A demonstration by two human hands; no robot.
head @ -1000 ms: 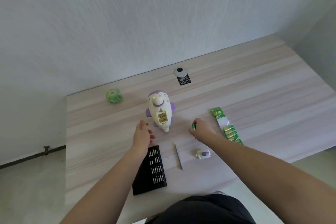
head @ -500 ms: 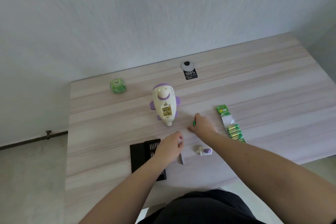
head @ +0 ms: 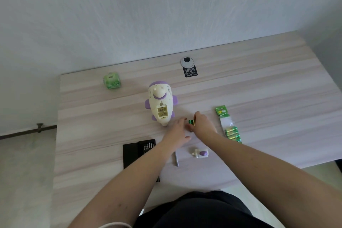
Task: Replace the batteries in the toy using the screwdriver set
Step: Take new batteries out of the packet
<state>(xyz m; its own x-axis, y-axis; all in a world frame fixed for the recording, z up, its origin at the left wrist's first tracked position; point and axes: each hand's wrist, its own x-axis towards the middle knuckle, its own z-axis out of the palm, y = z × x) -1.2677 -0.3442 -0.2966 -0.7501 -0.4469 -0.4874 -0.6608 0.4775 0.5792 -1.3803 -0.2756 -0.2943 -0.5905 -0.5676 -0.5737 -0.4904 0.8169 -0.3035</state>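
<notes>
A person stands over a pale wood-grain table [head: 259,87], both bare forearms reaching forward. A cream and purple plastic rocket-shaped toy [head: 160,104] lies near the table's middle with its battery compartment [head: 162,112] uncovered and facing up. Just right of the toy's lower end, the right hand [head: 203,125] pinches a small green battery [head: 191,122] in curled fingers. The left hand [head: 177,133] sits beside it, fingers loosely extended toward the battery; whether they touch it cannot be told. To the right lies a green blister pack of batteries [head: 228,125], partly emptied. Nearer the person are the white and purple compartment cover [head: 200,152], a slim grey screwdriver [head: 176,159] and a black case of screwdriver bits [head: 137,152], partly hidden by the left arm. The step in hand appears to be loading fresh batteries. Next, the battery likely needs carrying to the compartment and seating with its polarity matched.
</notes>
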